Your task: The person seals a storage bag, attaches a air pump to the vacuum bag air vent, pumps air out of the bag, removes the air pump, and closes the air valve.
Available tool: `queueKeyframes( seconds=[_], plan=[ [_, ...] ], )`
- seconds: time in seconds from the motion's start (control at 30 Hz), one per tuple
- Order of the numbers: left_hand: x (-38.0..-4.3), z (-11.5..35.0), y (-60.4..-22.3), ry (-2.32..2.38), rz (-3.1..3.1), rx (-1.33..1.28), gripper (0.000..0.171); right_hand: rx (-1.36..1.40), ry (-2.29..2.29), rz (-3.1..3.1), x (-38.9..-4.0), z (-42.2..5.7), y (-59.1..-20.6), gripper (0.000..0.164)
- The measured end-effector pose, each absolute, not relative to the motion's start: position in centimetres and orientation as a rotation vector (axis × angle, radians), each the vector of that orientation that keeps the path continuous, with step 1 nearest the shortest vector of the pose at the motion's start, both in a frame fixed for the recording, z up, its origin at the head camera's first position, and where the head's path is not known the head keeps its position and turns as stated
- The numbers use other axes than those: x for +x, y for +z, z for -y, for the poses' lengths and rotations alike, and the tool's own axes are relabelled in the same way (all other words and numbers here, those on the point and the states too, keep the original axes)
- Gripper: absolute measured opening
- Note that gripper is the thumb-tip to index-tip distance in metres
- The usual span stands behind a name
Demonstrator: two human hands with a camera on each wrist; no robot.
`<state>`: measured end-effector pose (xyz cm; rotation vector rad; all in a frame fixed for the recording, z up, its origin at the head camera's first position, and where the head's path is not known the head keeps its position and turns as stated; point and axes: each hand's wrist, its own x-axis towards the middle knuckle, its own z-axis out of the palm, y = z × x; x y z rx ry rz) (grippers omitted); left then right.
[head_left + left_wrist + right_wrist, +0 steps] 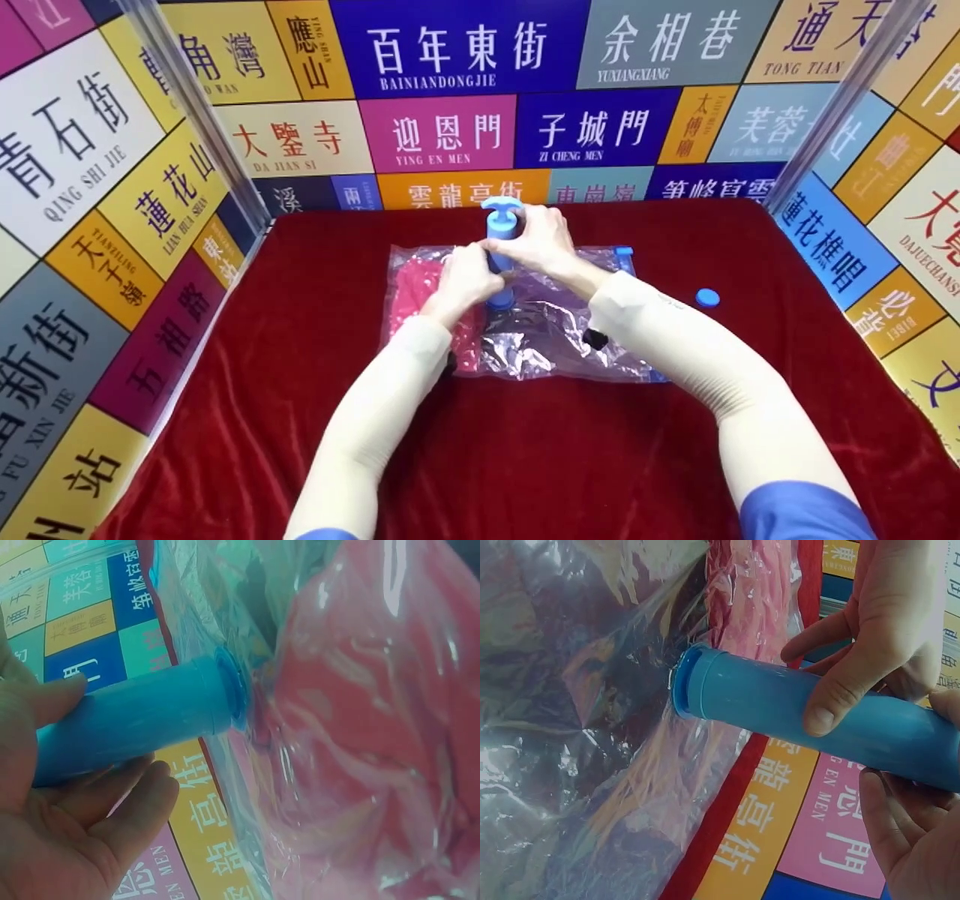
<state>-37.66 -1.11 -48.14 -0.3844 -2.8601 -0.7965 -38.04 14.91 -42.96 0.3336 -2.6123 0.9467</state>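
A blue hand pump (501, 227) stands upright on a clear plastic storage bag (559, 360), its T-shaped handle (502, 204) at the top. Pink-red cloth (416, 285) fills the bag's left part. My left hand (466, 276) grips the barrel around its middle, the thumb (836, 709) lying along it in the right wrist view. Higher up, just below the handle, my right hand (544, 238) holds the same barrel. The pump's round base (229, 688) sits against the bag film in the left wrist view.
A round blue cap (706, 298) lies to the right of the bag on the dark red cloth (570, 465) covering the table. Blue closure parts (624, 259) run at the bag's right edge. Printed sign panels (457, 49) and transparent posts (217, 112) enclose the table.
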Motion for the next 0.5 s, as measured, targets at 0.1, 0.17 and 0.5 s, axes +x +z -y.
queueKeyframes(
  seconds=[0.1, 0.17, 0.5],
  plan=[
    [-37.6, 1.5, -48.3, -0.768, 2.893, -0.428, 0.065, 0.333, 0.952, 2.612, -37.9, -14.9, -43.1, 0.052],
    [-37.6, 1.8, -48.6, -0.718, 2.916, -0.447, 0.073, 0.333, 0.950, 2.615, -37.9, -14.9, -43.1, 0.052],
    [-37.7, 3.3, -51.2, -0.610, 3.082, -0.437, 0.071, 0.327, 0.949, 2.628, -37.8, -15.1, -43.1, 0.048]
  ],
)
